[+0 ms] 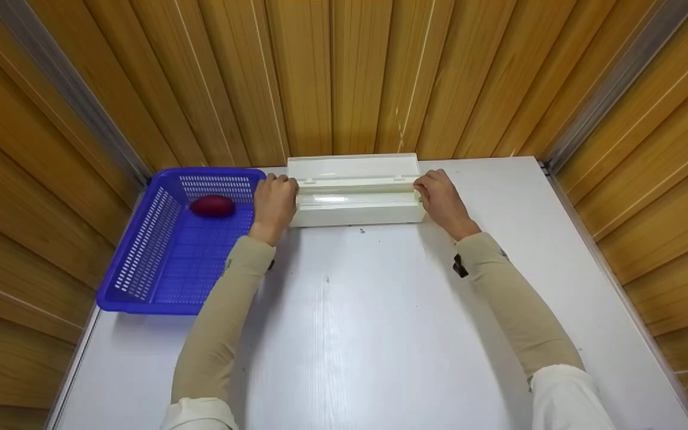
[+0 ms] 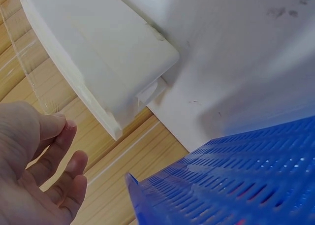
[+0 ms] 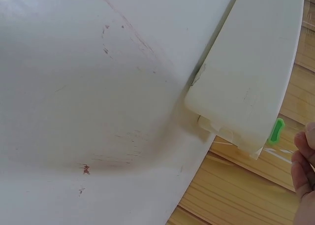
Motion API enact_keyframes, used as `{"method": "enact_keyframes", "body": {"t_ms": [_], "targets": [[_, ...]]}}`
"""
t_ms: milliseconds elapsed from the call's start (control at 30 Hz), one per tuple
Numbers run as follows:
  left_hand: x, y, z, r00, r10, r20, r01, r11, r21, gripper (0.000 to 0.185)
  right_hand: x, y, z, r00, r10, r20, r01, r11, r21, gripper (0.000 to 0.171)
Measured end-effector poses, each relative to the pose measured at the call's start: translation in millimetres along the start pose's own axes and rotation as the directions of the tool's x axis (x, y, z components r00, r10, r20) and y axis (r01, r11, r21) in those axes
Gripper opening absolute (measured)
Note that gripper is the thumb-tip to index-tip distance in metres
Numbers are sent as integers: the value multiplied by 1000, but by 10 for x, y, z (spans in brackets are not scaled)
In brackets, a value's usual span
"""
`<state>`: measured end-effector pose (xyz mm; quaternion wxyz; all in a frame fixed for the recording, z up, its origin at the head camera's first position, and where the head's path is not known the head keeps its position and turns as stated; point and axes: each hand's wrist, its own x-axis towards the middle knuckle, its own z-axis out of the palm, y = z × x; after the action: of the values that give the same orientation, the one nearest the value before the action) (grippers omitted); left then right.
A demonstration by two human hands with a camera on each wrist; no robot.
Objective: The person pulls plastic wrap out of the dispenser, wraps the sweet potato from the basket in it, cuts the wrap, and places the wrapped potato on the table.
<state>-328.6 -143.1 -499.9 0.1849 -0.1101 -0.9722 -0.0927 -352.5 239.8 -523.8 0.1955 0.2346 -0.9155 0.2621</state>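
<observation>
A blue perforated basket [image 1: 159, 263] is sitting at the 9 o'clock side of the white table [image 1: 380, 334], with a dark red rounded object [image 1: 213, 206] lying inside at its 12 o'clock end. Wooden panelled walls [image 1: 344, 71] are enclosing the table.

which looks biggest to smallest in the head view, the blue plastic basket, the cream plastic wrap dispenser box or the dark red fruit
1. Blue plastic basket, largest.
2. Cream plastic wrap dispenser box, with a hand at each end.
3. Dark red fruit in the basket, plainly smallest.
</observation>
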Motion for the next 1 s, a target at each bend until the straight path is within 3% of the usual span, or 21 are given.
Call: {"method": "enact_keyframes", "body": {"t_ms": [733, 1000], "targets": [[73, 23, -76, 1000, 25, -11, -25, 1000, -12, 12, 46, -29, -111, 999, 25, 21, -25, 1000, 3, 14], [65, 25, -100, 998, 39, -53, -40, 999, -14, 13, 58, -41, -132, 1000, 2, 6, -2, 1000, 29, 13]]}}
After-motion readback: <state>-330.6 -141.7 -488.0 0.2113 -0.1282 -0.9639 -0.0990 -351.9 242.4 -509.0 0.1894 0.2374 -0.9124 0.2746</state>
